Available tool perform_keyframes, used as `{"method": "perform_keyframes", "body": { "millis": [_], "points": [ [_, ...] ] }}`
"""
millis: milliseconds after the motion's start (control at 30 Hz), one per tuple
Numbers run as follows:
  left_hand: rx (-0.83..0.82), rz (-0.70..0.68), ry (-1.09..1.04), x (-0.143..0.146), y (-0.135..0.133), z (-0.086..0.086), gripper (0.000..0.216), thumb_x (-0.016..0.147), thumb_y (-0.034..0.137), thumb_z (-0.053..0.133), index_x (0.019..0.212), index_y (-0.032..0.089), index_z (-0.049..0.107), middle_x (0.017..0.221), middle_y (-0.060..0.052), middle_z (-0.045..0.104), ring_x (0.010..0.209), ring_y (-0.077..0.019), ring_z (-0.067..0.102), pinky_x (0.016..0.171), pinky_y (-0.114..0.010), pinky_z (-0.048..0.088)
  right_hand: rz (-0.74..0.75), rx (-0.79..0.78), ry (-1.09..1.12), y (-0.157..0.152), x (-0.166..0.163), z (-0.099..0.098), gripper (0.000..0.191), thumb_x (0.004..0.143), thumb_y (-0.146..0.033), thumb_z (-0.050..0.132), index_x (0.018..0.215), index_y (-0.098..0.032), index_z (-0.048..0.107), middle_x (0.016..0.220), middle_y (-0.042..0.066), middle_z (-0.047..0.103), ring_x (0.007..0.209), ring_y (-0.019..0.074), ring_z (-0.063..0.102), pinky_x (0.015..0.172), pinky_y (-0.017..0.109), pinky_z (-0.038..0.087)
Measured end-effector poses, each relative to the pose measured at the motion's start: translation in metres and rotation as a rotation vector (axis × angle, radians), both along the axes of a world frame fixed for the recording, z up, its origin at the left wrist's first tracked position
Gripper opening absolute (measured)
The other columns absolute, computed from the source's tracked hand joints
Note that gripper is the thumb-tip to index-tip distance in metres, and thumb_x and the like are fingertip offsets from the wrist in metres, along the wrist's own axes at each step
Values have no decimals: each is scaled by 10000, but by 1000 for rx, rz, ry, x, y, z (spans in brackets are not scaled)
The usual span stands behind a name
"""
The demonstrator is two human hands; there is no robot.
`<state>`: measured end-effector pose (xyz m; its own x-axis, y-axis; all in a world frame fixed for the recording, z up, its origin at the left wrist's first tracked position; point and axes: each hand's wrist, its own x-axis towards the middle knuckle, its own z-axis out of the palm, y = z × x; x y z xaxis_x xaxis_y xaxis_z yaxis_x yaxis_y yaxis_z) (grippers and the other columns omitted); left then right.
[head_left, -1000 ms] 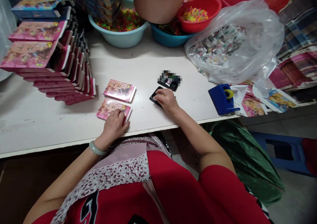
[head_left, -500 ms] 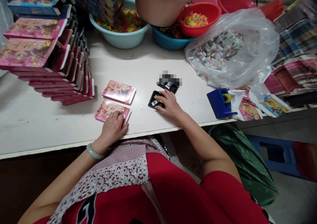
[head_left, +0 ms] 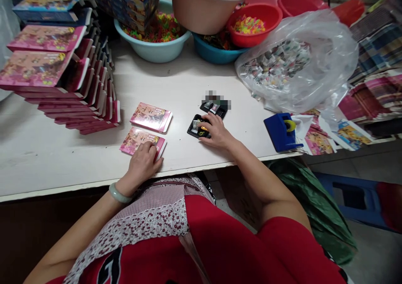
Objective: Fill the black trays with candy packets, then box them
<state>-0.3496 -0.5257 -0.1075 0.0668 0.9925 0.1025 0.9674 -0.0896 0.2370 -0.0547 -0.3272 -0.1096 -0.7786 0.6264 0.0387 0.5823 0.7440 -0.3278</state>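
Observation:
My left hand point(head_left: 143, 160) rests on a small pink printed box point(head_left: 133, 139), fingers loosely bent and thumb apart. Just beyond it lies a matching pink box point(head_left: 150, 116). My right hand point(head_left: 218, 132) spans the right side of a small black tray point(head_left: 190, 132), thumb on the near side and fingers on the far side. Inside the tray are a small whitish packet point(head_left: 195, 126) and something yellow, partly covered by my fingers. Right behind is a second black tray point(head_left: 221, 111) with small packets, its far part blurred out.
A stepped stack of pink boxes point(head_left: 37, 68) stands at left. Basins, including a light blue basin point(head_left: 153, 51) and a red basin point(head_left: 256, 30), line the back. To the right are a clear bag point(head_left: 329, 62) of small packets, a blue tape dispenser point(head_left: 278, 133) and flattened cartons point(head_left: 317, 139).
The whitish packet in the tray now lies at a different angle and shows more fully. My right fingers have shifted slightly; my left hand stays on the pink box.

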Motion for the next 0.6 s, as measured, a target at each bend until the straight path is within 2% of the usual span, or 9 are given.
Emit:
{"method": "perform_keyframes", "body": {
  "millis": [133,200,300,400,467,600],
  "points": [
    [17,-3,11,0,-1,0,159,896,333,626,951,185,611,1147,-180,644,1034,-337,621,903,-509,566,-19,8,-42,3,-3,-2,565,828,-417,756,1376,-364,628,1603,74,420,1545,479,276,1204,766,323],
    [26,-4,-25,1,1,1,132,910,307,598,945,180,609,1163,-191,656,1050,-337,637,913,-505,570,-16,-4,-48,4,-3,-4,582,827,-409,749,1393,-366,618,1599,73,425,1511,473,337,1193,754,350],
    [50,-11,-199,1,6,3,124,950,254,503,895,190,594,1183,-190,686,1071,-308,665,927,-474,581,-2,-18,-27,4,-3,-7,582,842,-373,720,1413,-355,605,1578,82,443,1429,422,452,1184,677,410],
    [76,21,-448,-2,15,6,189,968,257,468,802,215,548,1168,-151,728,1093,-260,684,947,-433,582,4,-34,4,-2,-6,-5,579,851,-359,710,1419,-356,600,1548,83,463,1408,393,472,1182,626,435],
    [89,72,-587,-7,19,9,221,968,287,488,759,220,519,1165,-127,748,1107,-241,689,963,-422,575,53,-72,45,-12,-11,1,583,854,-371,724,1423,-363,598,1542,82,465,1409,386,467,1188,616,432],
    [68,143,-749,-16,20,16,270,955,367,543,735,211,530,1216,-127,755,1118,-245,700,984,-433,563,268,-179,139,-39,-30,19,567,860,-389,754,1409,-382,614,1555,66,462,1415,356,461,1201,571,421]
  ]
}}
